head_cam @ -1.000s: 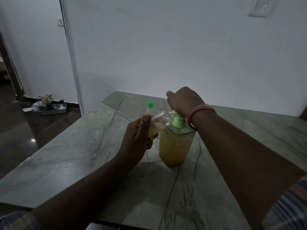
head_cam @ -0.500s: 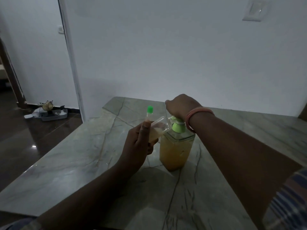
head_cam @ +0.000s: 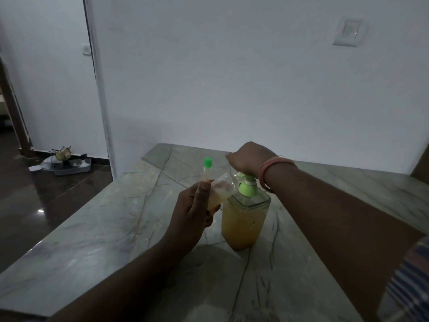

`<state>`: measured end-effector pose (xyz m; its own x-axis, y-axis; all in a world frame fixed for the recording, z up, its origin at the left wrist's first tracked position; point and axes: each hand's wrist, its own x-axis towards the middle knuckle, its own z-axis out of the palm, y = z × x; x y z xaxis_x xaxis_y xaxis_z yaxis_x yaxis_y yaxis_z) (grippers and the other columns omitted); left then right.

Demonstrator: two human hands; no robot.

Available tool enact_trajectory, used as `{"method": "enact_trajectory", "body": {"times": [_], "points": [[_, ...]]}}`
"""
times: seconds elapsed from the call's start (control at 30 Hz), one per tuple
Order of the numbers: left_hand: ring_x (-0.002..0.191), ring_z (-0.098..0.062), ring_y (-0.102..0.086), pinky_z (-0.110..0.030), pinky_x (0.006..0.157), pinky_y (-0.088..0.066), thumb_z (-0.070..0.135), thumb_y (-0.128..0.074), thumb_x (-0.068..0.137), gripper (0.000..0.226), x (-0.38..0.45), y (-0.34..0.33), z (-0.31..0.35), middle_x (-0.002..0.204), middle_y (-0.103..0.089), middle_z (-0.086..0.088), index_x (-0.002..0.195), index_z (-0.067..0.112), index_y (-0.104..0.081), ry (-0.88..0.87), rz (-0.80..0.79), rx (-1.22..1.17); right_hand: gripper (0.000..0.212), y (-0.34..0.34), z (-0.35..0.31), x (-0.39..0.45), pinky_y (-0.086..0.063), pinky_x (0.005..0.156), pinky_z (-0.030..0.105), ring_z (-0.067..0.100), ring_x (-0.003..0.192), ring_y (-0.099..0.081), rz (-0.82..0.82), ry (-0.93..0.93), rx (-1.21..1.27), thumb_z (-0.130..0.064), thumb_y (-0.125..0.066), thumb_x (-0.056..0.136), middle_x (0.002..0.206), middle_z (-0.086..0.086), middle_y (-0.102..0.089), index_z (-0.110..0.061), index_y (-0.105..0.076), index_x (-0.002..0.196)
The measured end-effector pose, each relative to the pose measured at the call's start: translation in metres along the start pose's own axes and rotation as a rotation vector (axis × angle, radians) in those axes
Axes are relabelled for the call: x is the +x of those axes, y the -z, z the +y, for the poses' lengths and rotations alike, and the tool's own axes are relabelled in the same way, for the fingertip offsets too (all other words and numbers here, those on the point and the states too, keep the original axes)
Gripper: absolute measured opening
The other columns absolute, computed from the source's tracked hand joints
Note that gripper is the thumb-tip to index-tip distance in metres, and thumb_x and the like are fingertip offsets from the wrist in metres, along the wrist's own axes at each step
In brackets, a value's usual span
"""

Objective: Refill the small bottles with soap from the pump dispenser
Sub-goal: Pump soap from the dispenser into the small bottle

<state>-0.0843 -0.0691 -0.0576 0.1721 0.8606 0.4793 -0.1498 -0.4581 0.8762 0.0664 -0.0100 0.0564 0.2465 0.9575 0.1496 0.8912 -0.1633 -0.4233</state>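
Observation:
A square clear pump dispenser (head_cam: pixel 243 221) of amber soap with a green collar stands mid-table. My right hand (head_cam: pixel 248 159) sits on top of its pump head with the fingers curled down over it, hiding the nozzle. My left hand (head_cam: pixel 192 214) grips a small clear bottle (head_cam: pixel 222 187), tilted with its open mouth up against the pump spout; some amber soap lies in its lower end. A second small bottle with a green cap (head_cam: pixel 207 168) stands upright on the table just behind my left hand.
The grey marble table (head_cam: pixel 116 228) ends at the white wall behind and drops off on the left to a dark glossy floor. A tray with oddments (head_cam: pixel 69 165) lies on that floor by the wall. A switch plate (head_cam: pixel 348 31) hangs on the wall.
The view has tilted upward, so hands and bottles sit lower in frame. Both hands keep their hold; the small bottle stays at the spout.

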Motion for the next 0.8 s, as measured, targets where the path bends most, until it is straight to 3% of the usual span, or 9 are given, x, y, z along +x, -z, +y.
{"method": "enact_trajectory", "body": {"times": [0.1,0.3,0.4,0.47,0.63,0.8], "points": [[0.049,-0.012,-0.047,-0.021,0.043,-0.036,0.065,-0.037,0.088,0.066,0.0016,0.0004,-0.0011,0.064,-0.060,-0.003,0.112,0.013,-0.068,-0.020,-0.001,0.009,0.052,-0.0036,0.0007,0.0011,-0.046,0.072,0.033,0.028,0.083,-0.064,0.081,-0.039,0.121,-0.053,-0.042,0.086,0.093,0.009,-0.072,-0.010,-0.071,0.090],[0.048,-0.008,-0.047,-0.020,0.044,-0.035,0.066,-0.035,0.088,0.073,0.0005,-0.0001,-0.0009,0.063,-0.060,0.002,0.115,0.006,-0.067,-0.013,-0.005,0.016,0.031,-0.0005,0.0023,-0.0026,-0.040,0.075,0.031,0.026,0.083,-0.051,-0.009,-0.026,-0.015,-0.043,-0.046,0.093,0.090,0.007,-0.053,-0.014,-0.052,0.083],[0.048,-0.008,-0.047,-0.020,0.044,-0.035,0.065,-0.035,0.089,0.071,0.0007,-0.0002,0.0005,0.063,-0.060,0.000,0.115,0.007,-0.068,-0.025,-0.006,0.012,0.039,-0.0002,-0.0003,0.0013,-0.046,0.074,0.032,0.027,0.083,-0.059,0.047,0.013,0.005,-0.049,-0.047,0.090,0.090,0.006,-0.063,-0.012,-0.058,0.081],[0.048,-0.009,-0.047,-0.021,0.043,-0.035,0.064,-0.036,0.089,0.067,0.0012,0.0006,-0.0007,0.064,-0.059,-0.001,0.113,0.010,-0.068,-0.027,-0.001,0.009,0.050,-0.0035,0.0011,0.0012,-0.048,0.078,0.034,0.030,0.090,-0.064,0.093,-0.006,0.085,-0.055,-0.043,0.090,0.098,0.010,-0.070,-0.011,-0.067,0.090],[0.049,-0.010,-0.044,-0.022,0.044,-0.034,0.066,-0.036,0.088,0.071,-0.0003,-0.0007,0.0006,0.062,-0.056,-0.001,0.114,0.008,-0.068,-0.011,-0.007,-0.008,0.050,0.0000,0.0022,-0.0073,-0.044,0.089,0.036,0.032,0.111,-0.058,0.067,-0.033,0.020,-0.050,-0.041,0.095,0.124,0.013,-0.063,-0.010,-0.062,0.118],[0.048,-0.009,-0.044,-0.022,0.044,-0.034,0.064,-0.036,0.089,0.073,0.0010,0.0002,0.0014,0.061,-0.057,0.000,0.117,0.005,-0.066,-0.024,-0.010,-0.004,0.052,0.0001,0.0013,-0.0011,-0.047,0.079,0.034,0.030,0.092,-0.063,0.104,-0.002,0.096,-0.054,-0.043,0.090,0.106,0.011,-0.070,-0.009,-0.067,0.099]]}}
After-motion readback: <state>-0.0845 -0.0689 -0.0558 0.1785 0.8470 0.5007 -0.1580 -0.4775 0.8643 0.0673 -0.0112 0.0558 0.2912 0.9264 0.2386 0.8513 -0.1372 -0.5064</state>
